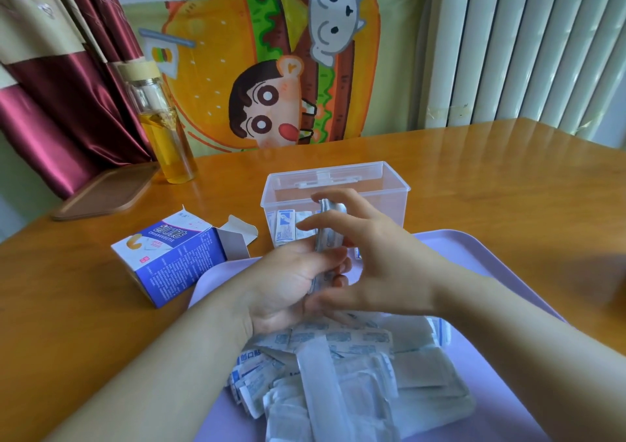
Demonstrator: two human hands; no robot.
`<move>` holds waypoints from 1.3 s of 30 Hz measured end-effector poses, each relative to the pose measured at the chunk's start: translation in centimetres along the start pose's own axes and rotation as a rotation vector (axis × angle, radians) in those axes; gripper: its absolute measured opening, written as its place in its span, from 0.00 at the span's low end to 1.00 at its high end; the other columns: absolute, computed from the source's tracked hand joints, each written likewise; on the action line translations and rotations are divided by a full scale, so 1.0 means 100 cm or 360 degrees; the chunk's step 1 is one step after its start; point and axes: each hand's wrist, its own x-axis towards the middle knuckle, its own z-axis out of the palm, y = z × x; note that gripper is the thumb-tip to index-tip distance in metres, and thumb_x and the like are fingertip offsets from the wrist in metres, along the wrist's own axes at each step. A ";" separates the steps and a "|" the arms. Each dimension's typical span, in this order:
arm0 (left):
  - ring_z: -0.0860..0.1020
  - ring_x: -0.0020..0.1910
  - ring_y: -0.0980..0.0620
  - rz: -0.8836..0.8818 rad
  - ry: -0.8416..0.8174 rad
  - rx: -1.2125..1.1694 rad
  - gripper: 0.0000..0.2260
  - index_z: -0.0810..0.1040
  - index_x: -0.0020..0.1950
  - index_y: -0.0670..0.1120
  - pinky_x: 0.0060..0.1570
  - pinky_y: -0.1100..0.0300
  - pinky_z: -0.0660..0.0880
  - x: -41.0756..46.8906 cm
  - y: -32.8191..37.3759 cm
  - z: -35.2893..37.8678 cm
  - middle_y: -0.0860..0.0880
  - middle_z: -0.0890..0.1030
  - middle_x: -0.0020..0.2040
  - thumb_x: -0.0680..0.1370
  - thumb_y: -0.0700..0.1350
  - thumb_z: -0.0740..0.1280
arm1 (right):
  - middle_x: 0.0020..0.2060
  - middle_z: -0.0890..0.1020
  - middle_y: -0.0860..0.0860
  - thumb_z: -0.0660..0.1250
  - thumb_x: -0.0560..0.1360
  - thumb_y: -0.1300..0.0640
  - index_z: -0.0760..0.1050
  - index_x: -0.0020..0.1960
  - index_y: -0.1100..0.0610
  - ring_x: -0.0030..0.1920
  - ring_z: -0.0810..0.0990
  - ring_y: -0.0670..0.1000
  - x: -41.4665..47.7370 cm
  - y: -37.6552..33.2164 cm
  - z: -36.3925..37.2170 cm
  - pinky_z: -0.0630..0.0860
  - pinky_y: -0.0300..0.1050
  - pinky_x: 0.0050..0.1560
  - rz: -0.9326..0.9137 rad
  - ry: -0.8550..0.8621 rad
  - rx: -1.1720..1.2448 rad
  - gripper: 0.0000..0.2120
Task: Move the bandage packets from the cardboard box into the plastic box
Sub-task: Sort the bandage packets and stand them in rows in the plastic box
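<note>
cardboard box (169, 255): "创口贴" + "CHUANGKOUTIE" on the purple band | side fine print way too tiny to read tbh | packets (249, 357): blue "创口贴", rest just blur

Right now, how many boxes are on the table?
2. The cardboard box lies on its side, flap open, at the purple tray's left edge. The clear plastic box stands open at the tray's far edge, with bandage packets inside. No other seems hidden.
</note>
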 end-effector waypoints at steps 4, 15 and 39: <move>0.68 0.30 0.56 0.0071 0.0070 0.0177 0.18 0.81 0.32 0.52 0.25 0.65 0.62 -0.001 0.003 0.001 0.52 0.71 0.32 0.79 0.41 0.61 | 0.63 0.67 0.46 0.71 0.69 0.54 0.74 0.62 0.48 0.52 0.71 0.34 0.002 -0.006 -0.008 0.68 0.26 0.50 -0.0052 0.0033 0.0061 0.22; 0.58 0.25 0.59 0.0276 0.0057 0.0577 0.11 0.75 0.46 0.44 0.22 0.69 0.54 0.003 0.063 -0.011 0.55 0.64 0.27 0.69 0.50 0.66 | 0.40 0.82 0.55 0.69 0.73 0.64 0.78 0.50 0.55 0.39 0.78 0.50 0.049 -0.009 -0.054 0.76 0.47 0.47 0.0266 0.0181 0.0775 0.08; 0.75 0.46 0.64 0.0470 0.0527 0.1780 0.09 0.80 0.54 0.53 0.42 0.71 0.70 0.055 0.065 -0.086 0.59 0.79 0.48 0.75 0.51 0.69 | 0.36 0.78 0.56 0.67 0.75 0.65 0.75 0.51 0.66 0.35 0.77 0.50 0.142 0.072 -0.046 0.76 0.40 0.36 0.1292 -0.0368 -0.0268 0.06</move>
